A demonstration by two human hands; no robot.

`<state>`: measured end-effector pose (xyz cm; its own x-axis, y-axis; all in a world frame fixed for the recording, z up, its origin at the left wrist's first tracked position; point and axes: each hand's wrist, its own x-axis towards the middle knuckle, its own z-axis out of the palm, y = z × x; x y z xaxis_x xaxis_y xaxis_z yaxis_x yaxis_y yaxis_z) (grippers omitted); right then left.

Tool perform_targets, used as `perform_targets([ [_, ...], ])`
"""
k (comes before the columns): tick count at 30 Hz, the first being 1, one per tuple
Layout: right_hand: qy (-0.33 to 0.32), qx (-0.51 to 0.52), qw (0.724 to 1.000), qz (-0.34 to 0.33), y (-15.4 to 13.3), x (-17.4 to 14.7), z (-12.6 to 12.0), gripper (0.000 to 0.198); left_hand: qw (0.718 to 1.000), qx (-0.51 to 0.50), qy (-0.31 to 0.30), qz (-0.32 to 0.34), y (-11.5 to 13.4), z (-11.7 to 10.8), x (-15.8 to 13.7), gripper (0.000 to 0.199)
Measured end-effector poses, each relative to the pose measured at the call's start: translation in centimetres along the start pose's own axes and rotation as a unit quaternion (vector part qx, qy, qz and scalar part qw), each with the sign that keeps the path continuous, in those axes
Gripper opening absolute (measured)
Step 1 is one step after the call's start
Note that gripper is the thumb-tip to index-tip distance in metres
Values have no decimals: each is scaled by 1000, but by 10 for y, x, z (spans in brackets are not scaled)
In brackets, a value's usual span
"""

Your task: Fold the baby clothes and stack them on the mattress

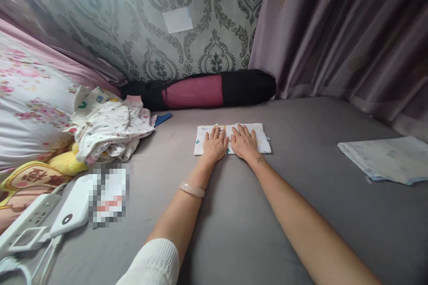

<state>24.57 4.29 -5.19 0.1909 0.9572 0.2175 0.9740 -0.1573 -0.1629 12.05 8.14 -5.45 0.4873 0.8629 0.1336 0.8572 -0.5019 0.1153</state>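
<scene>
A folded white printed cloth [228, 132] lies on the grey bedsheet [234, 213], directly beneath the fingers; the left hand [215, 144] and right hand [245, 143] rest flat on it side by side, fingers straight and slightly parted, its ends showing past both; beyond lies a long black-and-maroon bag [194, 91]; crumpled printed clothes [110, 120] sit left, a folded blue-edged cloth [388, 158] well apart right.
</scene>
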Motion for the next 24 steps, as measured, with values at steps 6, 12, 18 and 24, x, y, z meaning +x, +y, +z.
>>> perform_targets([
  [6, 1, -9, 1000, 2, 1, 0, 4, 50, 1000, 1, 8, 0, -2, 4, 1, 56],
  [12, -2, 2, 1000, 2, -1, 1, 1, 51, 1000, -8, 25, 5, 0, 0, 1, 55],
  [18, -15, 16, 999, -46, -11, 3, 1, 52, 995, -14, 94, 1, -1, 0, 2, 50],
  [24, -30, 9, 998, -51, -14, 2, 8, 52, 999, -33, 40, -16, -5, 4, 2, 48],
])
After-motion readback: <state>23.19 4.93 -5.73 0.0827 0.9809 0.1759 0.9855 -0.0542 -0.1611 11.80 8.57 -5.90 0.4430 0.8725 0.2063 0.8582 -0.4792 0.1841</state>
